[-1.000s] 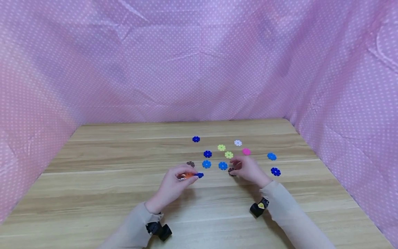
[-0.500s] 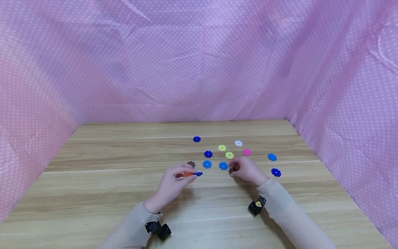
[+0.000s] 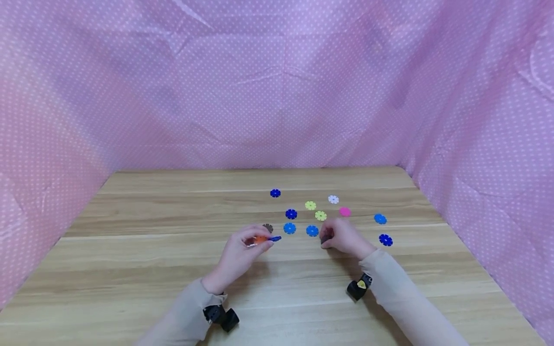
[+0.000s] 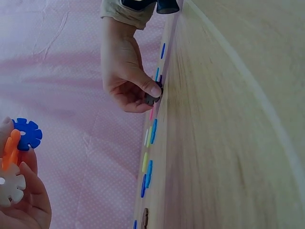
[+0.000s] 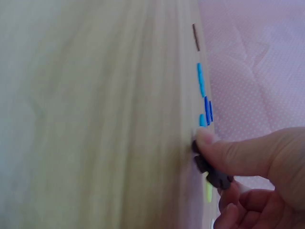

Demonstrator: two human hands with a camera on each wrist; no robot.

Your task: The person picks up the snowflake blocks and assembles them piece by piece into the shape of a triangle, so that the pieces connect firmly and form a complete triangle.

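Observation:
My left hand [image 3: 241,248] pinches a small chain of joined snowflake discs above the table. In the left wrist view the chain shows a blue disc [image 4: 28,134], an orange disc [image 4: 11,150] set crosswise, and a white disc [image 4: 11,187]. My right hand [image 3: 345,237] grips a dark brown snowflake disc [image 5: 212,171] between thumb and fingers, tilted up at the tabletop. The right wrist view shows its notched edge, partly covered by the thumb. Another brown disc [image 3: 268,228] lies just beyond the left fingers, partly hidden by them.
Loose discs lie on the wooden table [image 3: 130,269]: light blue ones [image 3: 289,228], dark blue ones [image 3: 291,214], yellow-green ones [image 3: 321,216], a white one [image 3: 333,199] and a pink one [image 3: 345,212]. A pink dotted cloth [image 3: 277,96] surrounds the table's back and sides.
My right fingers have closed on the brown disc that lay flat, and it is now tipped up in their pinch. The left hand keeps its chain, with the blue disc turned slightly.

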